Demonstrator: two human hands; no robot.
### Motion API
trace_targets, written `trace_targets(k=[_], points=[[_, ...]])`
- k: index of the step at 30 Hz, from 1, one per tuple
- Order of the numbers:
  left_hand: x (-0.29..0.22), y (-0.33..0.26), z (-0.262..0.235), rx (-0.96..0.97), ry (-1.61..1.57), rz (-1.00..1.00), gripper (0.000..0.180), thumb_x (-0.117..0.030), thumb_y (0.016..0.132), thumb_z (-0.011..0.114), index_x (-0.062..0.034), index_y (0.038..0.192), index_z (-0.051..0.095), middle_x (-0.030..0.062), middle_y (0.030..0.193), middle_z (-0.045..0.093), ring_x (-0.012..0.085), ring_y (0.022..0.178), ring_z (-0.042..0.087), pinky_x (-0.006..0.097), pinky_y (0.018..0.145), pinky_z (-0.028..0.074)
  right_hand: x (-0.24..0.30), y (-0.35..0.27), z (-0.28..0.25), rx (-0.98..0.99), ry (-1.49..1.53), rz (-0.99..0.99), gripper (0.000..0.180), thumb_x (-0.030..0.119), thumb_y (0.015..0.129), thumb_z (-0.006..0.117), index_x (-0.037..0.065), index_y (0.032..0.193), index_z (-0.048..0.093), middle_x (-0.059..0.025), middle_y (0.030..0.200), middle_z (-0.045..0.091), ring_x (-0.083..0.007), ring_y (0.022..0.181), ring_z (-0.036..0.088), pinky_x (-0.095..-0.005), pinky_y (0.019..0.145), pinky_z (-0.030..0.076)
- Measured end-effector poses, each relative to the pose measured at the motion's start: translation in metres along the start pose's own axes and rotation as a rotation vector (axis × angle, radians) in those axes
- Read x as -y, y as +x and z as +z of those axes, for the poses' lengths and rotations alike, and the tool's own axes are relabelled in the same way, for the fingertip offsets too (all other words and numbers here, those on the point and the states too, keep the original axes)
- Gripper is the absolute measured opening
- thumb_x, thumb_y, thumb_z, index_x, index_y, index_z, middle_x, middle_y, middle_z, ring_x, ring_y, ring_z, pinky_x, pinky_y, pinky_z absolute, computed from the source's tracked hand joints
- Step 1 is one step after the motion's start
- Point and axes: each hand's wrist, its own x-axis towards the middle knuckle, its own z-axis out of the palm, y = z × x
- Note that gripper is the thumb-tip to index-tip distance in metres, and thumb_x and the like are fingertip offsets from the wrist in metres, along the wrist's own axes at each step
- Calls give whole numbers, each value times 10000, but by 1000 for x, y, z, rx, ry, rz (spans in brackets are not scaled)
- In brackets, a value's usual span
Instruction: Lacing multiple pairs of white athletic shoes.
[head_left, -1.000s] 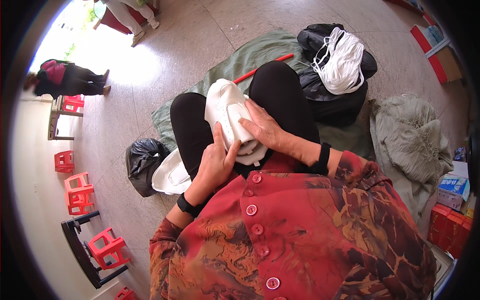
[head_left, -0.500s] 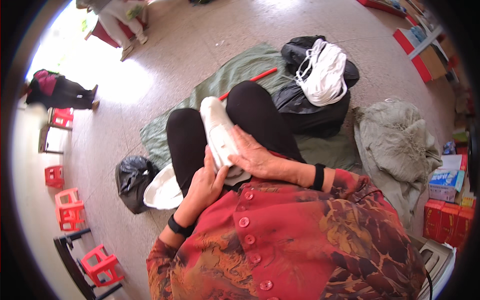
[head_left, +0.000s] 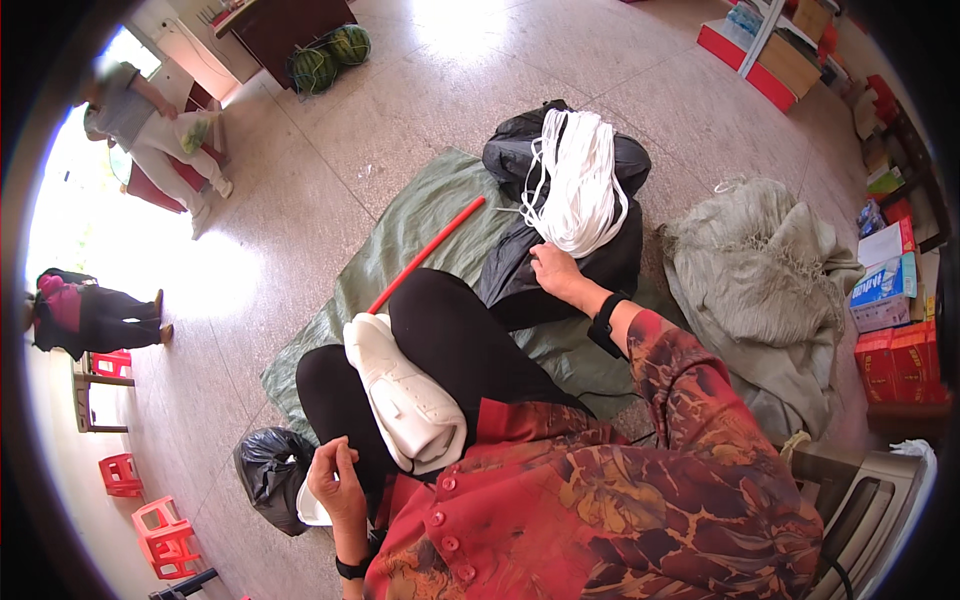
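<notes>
Left hand (head_left: 337, 485) curled, cannot tell whether empty; white shoe upper (head_left: 405, 395) lengthwise on lap (head_left: 470, 345), right of it. Right hand (head_left: 558, 272), fingers bent, grip unclear, nearer to white cord bundle (head_left: 577, 190), which stretches away atop black bag (head_left: 600, 285).

One white hank (head_left: 578, 190), one red rod (head_left: 428, 254)
</notes>
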Motion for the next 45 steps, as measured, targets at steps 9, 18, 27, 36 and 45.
trace_targets(k=[9,18,27,36,45], points=[[-16,11,18,59,274,242,77,22,833,669,-25,793,621,39,669,511,132,570,476,289,516,364,-38,92,33,346,-456,71,371,6,825,562,-105,1177,601,-256,1310,520,-410,1090,615,-451,941,503],[-18,15,15,79,274,263,89,14,824,680,-24,776,616,26,650,505,115,535,454,284,497,350,-47,30,26,-91,-129,-28,345,72,897,509,-81,1205,513,-253,1350,483,-409,1140,558,-416,991,462],[-18,14,6,161,217,171,103,3,828,690,-9,758,616,20,664,537,79,529,441,251,491,353,-66,-11,-1,-295,350,-48,303,154,912,580,-18,1154,635,-169,1233,617,-320,1123,601,-362,954,479],[-51,24,12,255,-57,102,60,-15,897,631,29,866,658,38,751,583,78,656,510,235,585,404,82,-83,-88,218,1049,-47,245,188,991,536,12,1106,661,-11,820,650,-66,745,605,-212,698,502],[-101,48,57,918,-450,-217,335,-296,1018,503,9,986,637,62,889,633,131,758,551,264,748,458,241,-183,-114,772,976,-680,172,90,933,609,0,1080,606,-91,964,614,-143,827,620,-297,736,503]])
